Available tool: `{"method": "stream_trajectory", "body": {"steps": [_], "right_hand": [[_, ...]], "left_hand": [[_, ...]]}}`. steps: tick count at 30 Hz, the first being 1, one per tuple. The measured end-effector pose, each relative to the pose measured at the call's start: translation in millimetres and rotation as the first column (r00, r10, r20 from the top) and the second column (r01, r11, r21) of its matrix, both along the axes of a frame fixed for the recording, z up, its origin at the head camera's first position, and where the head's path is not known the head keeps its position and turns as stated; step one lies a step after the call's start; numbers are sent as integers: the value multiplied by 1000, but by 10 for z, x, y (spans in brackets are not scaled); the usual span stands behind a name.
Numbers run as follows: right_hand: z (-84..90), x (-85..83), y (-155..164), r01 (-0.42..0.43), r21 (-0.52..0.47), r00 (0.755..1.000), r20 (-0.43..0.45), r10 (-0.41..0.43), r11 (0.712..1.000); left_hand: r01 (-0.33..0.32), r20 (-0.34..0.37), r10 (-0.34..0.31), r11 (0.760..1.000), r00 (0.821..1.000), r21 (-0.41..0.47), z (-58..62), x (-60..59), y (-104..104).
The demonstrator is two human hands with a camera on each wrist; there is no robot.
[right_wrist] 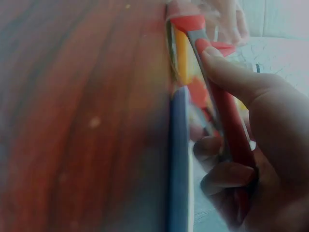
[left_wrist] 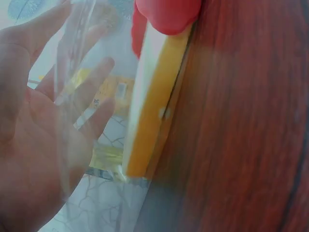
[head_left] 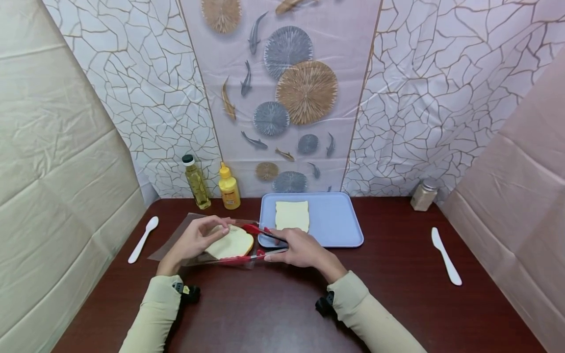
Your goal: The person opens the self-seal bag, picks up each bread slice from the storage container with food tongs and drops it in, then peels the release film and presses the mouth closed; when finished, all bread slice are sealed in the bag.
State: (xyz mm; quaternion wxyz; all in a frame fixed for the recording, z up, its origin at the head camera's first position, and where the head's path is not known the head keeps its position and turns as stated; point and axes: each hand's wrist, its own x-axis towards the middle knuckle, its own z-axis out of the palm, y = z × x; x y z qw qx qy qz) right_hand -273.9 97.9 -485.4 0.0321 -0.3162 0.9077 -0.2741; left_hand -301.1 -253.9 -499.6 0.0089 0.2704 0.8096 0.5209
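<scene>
Right hand [head_left: 300, 247] grips tongs [right_wrist: 231, 118] around bread [head_left: 234, 243].

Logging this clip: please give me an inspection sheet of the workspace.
Surface: dark reddish-brown table, wood-grained.
Job's things: red-tipped tongs reach around a bread slice at a clear bag; whether the slice is inside is unclear. A second pale slice lies on the blue tray.
Clutter: spoon at left; knife and shaker jar at right; dark-capped bottle and yellow squeeze bottle at back left.
Grips: left grip, a bare hand, is at the bag, pinch uncertain; right grip, also bare, holds the tongs.
Cables: nothing seen.
Surroundings: patterned backdrop, plain side panels.
</scene>
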Motion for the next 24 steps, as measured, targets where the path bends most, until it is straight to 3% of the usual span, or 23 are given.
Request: {"method": "stream_trajectory", "body": {"steps": [5, 9, 17, 24], "right_hand": [[120, 132, -97, 83, 118, 996, -30, -80, 990], [168, 199, -177, 102, 173, 994, -64, -92, 980], [72, 135, -116, 91, 48, 995, -51, -88, 995], [26, 56, -26, 67, -19, 997, -47, -68, 998]], "left_hand": [[-11, 13, 12, 1000, 1000, -28, -5, 2, -10], [-18, 4, 18, 999, 1000, -49, -10, 2, -9], [-28, -29, 27, 999, 999, -43, -40, 0, -35], [-18, -5, 19, 999, 1000, 35, -25, -19, -29]]}}
